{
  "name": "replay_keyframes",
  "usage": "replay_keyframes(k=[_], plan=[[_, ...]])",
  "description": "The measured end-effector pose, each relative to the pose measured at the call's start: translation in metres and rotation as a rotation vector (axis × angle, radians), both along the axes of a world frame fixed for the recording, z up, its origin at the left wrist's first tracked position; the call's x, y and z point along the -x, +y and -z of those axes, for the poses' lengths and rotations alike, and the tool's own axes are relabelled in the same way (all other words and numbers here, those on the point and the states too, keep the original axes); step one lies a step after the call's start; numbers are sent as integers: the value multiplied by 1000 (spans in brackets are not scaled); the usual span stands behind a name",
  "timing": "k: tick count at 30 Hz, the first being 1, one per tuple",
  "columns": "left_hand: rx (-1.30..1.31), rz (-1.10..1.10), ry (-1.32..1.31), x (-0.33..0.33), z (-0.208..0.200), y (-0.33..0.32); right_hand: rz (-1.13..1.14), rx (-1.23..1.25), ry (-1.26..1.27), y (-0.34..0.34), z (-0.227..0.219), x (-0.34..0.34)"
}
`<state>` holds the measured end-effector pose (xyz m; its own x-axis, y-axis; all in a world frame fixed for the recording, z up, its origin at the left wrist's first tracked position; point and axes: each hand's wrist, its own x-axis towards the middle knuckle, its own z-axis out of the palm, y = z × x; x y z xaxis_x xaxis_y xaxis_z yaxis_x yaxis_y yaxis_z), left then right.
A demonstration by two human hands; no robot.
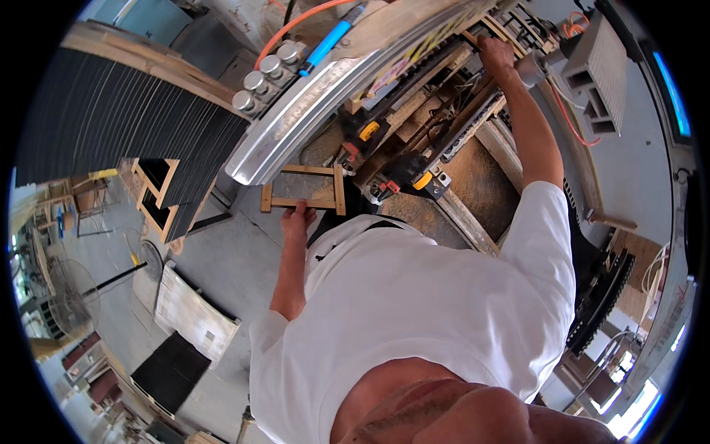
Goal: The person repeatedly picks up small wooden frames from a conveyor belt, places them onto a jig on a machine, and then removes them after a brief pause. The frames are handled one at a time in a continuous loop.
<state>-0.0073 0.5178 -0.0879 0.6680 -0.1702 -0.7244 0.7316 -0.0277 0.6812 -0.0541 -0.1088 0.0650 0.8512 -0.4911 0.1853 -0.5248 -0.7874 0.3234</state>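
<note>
My left hand [299, 214] grips the lower bar of a small rectangular wooden frame [339, 190], fingers closed around the wood. The frame is held beside the near end of a long machine, just below the tip of its curved metal cover [288, 122]. Stretched out to the far right, my right hand [496, 56] reaches over the machine's rails. Its fingers are curled by some narrow wooden strips [505, 28], and what they hold is hidden.
Dark slats [140, 96] are stacked at the left, with more wooden frames [157, 194] against them. Two clamp-like units with yellow knobs [422, 182] sit on the rails above sawdust [473, 174]. A blue pen-like tool [330, 46] lies on the cover. A standing fan [76, 294] is behind.
</note>
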Motion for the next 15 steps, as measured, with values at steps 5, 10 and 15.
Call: replay_keyframes(k=[5,10,15], plan=[[-4,-66,-4,4,10,29,90,-54,43,-1,1,-4],[28,-65,-156,-7,5,69,131,-75,15,-19,15,-8],[56,-239,-276,-42,-43,133,103,-169,-88,-13,-4,0]])
